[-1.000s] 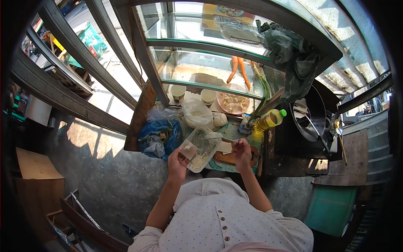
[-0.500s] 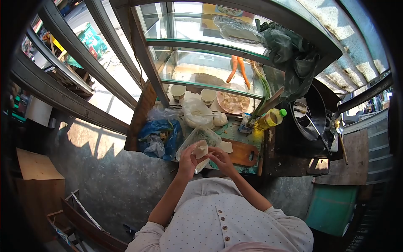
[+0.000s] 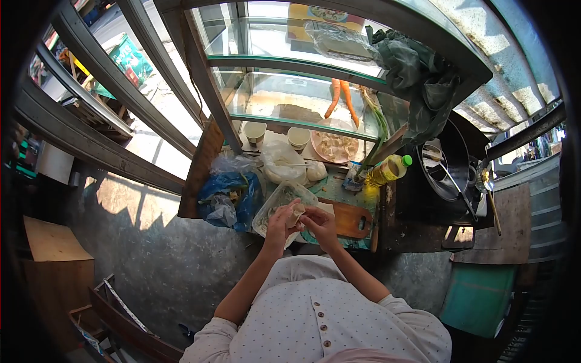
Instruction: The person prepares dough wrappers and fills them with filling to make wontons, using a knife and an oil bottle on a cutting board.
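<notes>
Between my hands is a pale dumpling wrapper (image 3: 297,213), partly folded around a filling that hardly shows. My left hand (image 3: 278,226) cups it from the left with bent fingers. On the other side, the fingers of my right hand (image 3: 322,228) pinch its edge. Under and behind my hands stands a clear plastic container (image 3: 270,204) with a greyish mixture in it. More flat wrappers (image 3: 327,209) lie to the right, partly hidden by my right hand, beside a brown cutting board (image 3: 350,219). Farther back, a pink plate (image 3: 314,142) holds several folded dumplings (image 3: 336,146).
A white plastic bag (image 3: 283,163) and a blue bag (image 3: 233,196) sit left on the counter, near two paper cups (image 3: 299,138). An oil bottle (image 3: 388,170) stands at right, beside a dark wok (image 3: 443,175). Glass shelves (image 3: 302,120) with carrots (image 3: 345,101) rise behind.
The wrapper was more spread open and is now gathered into a folded shape. Both hands have shifted slightly right, and my right fingers have closed in on the wrapper.
</notes>
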Tool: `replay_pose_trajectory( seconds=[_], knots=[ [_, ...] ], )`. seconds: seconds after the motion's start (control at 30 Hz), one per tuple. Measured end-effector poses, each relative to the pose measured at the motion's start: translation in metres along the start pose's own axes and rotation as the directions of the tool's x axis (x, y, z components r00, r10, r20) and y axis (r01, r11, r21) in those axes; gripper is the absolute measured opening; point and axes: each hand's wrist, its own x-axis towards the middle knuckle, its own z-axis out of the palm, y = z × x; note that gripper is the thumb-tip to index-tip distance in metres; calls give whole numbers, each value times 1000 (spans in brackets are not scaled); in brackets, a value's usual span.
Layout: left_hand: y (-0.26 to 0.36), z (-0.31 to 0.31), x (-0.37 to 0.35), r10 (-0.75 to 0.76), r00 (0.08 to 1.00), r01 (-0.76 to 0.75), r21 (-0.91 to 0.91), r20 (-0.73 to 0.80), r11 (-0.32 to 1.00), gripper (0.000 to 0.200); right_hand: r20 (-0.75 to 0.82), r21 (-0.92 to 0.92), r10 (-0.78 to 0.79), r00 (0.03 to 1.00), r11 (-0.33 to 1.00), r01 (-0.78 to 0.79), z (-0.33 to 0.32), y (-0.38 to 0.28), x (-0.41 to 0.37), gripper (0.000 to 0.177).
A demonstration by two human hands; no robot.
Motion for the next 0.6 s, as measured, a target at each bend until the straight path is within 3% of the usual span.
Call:
replay_pose_trajectory(
  seconds=[0.2, 0.3, 0.4, 0.6],
  knots=[
    [11, 1, 1, -32, 998, 30, 48, 60, 998, 44, -32, 55, 30, 999, 998, -29, 2, 0, 3, 22],
    [21, 16, -6, 33, 999, -25, -177, 42, 984, 46, -122, 149, 65, 990, 988, -46, 3, -2, 6, 19],
    [11, 13, -6, 191, 981, -185, -118, 39, 976, 51, -186, 258, 58, 981, 966, -8, 1, 1, 11, 16],
    [-4, 13, -1, 175, 983, -179, -59, -61, 982, 36, -192, 223, 2, 981, 974, 41, 10, -11, 13, 15]
  ],
)
